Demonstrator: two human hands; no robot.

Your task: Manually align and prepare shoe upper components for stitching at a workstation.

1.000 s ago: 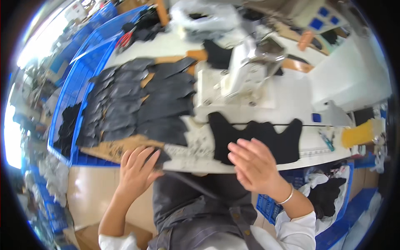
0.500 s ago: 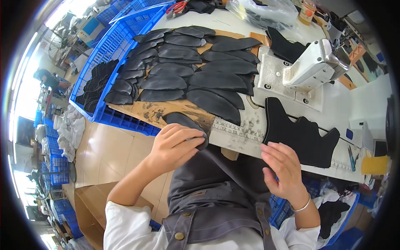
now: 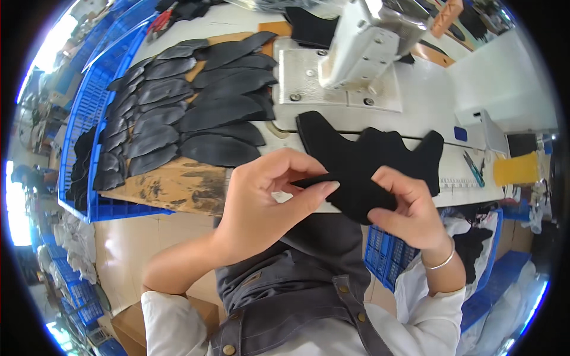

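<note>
My left hand (image 3: pixel 261 204) is closed, with thumb and forefinger pinching a thin, dark leaf-shaped piece (image 3: pixel 311 180) seen nearly edge-on. Just right of it, my right hand (image 3: pixel 412 207) has thumb and fingers bent around the edge of a black fabric piece (image 3: pixel 354 200), which hangs past the table's front edge. Where the two black pieces meet is hard to make out. Behind them a wide black fabric cutout (image 3: pixel 392 151) with a notched upper edge lies on the table; its border with the held fabric is hard to see.
Rows of overlapping black leaf-shaped pieces (image 3: pixel 219 113) cover a worn wooden board (image 3: pixel 178 187) at left. Beside it stands a blue crate (image 3: pixel 89 136). A white sewing machine (image 3: pixel 362 53) stands behind the fabric. Snips (image 3: pixel 474 169) and a yellow object (image 3: pixel 515 170) lie at right.
My view has shifted right. My left hand has brought the leaf-shaped piece rightward to the fabric. My right hand, earlier loosely open at the cutout's edge, now grips black fabric.
</note>
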